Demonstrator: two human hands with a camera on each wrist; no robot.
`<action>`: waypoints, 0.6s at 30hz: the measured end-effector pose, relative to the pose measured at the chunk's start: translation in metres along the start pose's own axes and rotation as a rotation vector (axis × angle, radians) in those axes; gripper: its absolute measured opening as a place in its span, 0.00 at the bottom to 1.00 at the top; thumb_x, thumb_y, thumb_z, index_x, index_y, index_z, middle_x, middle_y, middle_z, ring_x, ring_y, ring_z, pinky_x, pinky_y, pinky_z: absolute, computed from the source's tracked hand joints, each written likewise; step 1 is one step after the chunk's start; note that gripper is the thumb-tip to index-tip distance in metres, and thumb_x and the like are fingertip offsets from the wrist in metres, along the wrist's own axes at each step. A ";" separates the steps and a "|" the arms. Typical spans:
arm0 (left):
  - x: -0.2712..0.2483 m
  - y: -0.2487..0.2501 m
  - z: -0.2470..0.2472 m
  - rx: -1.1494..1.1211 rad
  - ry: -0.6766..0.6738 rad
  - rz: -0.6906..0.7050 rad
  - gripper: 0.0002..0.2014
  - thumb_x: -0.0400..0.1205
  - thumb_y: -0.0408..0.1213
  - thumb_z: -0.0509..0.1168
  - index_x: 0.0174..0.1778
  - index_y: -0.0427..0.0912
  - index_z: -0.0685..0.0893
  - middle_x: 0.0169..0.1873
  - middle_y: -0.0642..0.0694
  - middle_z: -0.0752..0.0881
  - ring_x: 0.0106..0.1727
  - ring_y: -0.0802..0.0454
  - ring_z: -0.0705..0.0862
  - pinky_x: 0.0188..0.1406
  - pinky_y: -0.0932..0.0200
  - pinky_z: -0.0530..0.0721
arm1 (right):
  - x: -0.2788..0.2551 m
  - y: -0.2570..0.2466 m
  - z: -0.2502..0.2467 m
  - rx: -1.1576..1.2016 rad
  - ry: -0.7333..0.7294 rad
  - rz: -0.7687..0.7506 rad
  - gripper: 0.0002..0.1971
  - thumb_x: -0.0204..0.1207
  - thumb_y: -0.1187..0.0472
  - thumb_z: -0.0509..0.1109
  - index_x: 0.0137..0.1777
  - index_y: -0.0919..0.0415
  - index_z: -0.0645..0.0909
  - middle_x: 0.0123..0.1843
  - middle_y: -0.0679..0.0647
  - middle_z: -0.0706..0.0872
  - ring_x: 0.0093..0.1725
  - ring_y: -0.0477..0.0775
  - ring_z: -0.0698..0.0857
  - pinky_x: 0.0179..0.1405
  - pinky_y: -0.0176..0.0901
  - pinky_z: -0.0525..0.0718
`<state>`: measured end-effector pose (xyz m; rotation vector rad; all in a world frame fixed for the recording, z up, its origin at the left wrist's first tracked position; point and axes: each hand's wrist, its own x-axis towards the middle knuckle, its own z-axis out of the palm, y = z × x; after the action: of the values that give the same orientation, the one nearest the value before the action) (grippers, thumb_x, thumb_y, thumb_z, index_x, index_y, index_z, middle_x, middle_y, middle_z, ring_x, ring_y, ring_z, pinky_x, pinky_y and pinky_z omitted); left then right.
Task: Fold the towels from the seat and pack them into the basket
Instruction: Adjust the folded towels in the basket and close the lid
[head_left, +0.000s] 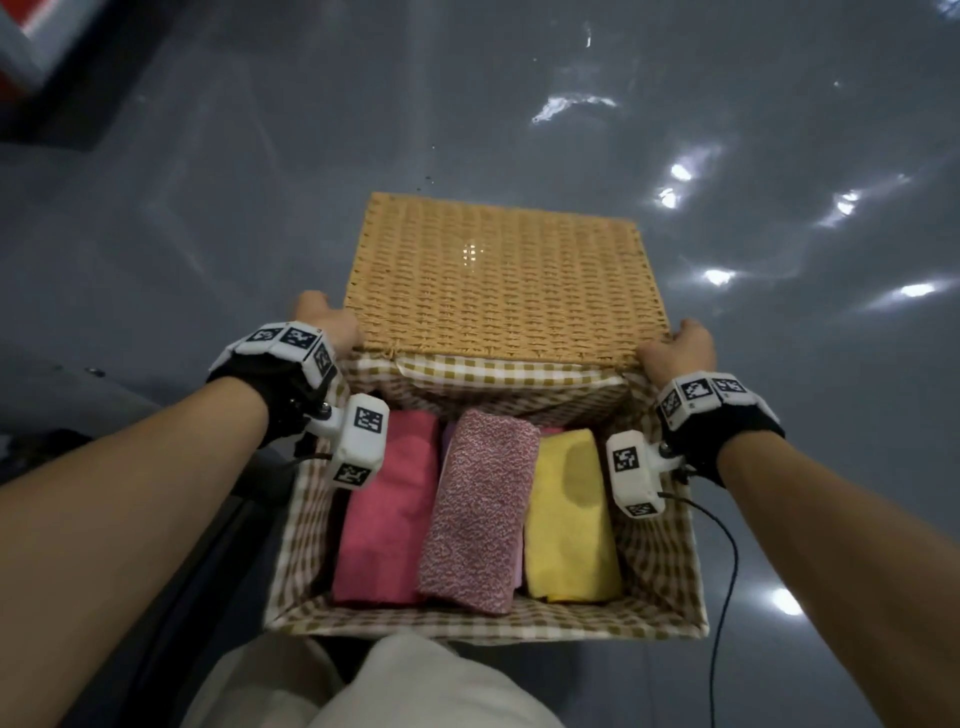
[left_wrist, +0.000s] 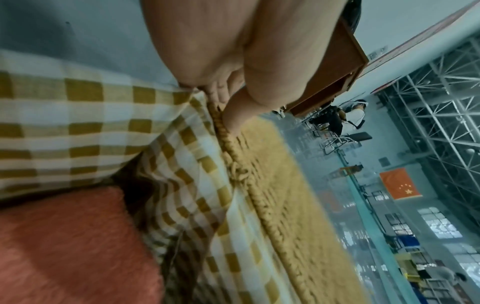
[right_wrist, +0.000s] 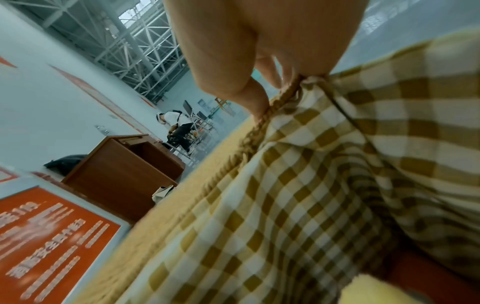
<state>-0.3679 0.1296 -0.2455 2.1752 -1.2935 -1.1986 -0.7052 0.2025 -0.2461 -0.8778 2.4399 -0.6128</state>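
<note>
A wicker basket (head_left: 670, 587) with a checked lining stands on the floor before me. Three folded towels lie side by side inside: a pink towel (head_left: 387, 519) on the left, a speckled pink towel (head_left: 480, 509) in the middle, a yellow towel (head_left: 569, 525) on the right. The woven lid (head_left: 498, 275) is tilted part-way over the far end. My left hand (head_left: 332, 325) grips the lid's near left corner, thumb on the braided edge (left_wrist: 228, 131). My right hand (head_left: 675, 351) grips the near right corner (right_wrist: 283, 98).
Shiny grey floor (head_left: 727, 130) surrounds the basket. A dark seat edge (head_left: 218, 545) lies at the left, and my light trouser leg (head_left: 395, 686) is near the basket's front. A cable (head_left: 727, 571) hangs from my right wrist. A brown wooden cabinet (right_wrist: 124, 170) stands far off.
</note>
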 end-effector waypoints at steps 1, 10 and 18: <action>0.004 -0.003 0.003 0.009 0.001 0.020 0.21 0.78 0.19 0.60 0.50 0.42 0.54 0.47 0.38 0.71 0.41 0.46 0.74 0.61 0.48 0.58 | 0.000 0.000 -0.001 -0.009 0.001 -0.018 0.16 0.76 0.68 0.65 0.62 0.71 0.78 0.59 0.67 0.84 0.58 0.65 0.83 0.47 0.45 0.76; -0.036 -0.007 -0.023 -0.261 0.013 0.126 0.19 0.84 0.39 0.61 0.70 0.38 0.76 0.62 0.27 0.80 0.55 0.34 0.84 0.58 0.45 0.83 | -0.002 0.008 -0.043 0.309 -0.046 -0.015 0.37 0.83 0.37 0.45 0.68 0.70 0.77 0.59 0.65 0.82 0.57 0.65 0.81 0.61 0.58 0.79; -0.111 -0.002 -0.057 -0.825 -0.254 0.174 0.19 0.87 0.47 0.44 0.47 0.40 0.77 0.38 0.39 0.82 0.33 0.43 0.84 0.34 0.54 0.81 | -0.057 0.036 -0.081 1.081 -0.390 0.006 0.21 0.81 0.39 0.55 0.52 0.57 0.76 0.39 0.59 0.80 0.31 0.55 0.76 0.31 0.40 0.74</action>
<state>-0.3471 0.2172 -0.1588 1.3287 -0.8171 -1.5985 -0.7283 0.2861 -0.1860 -0.4458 1.4111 -1.3929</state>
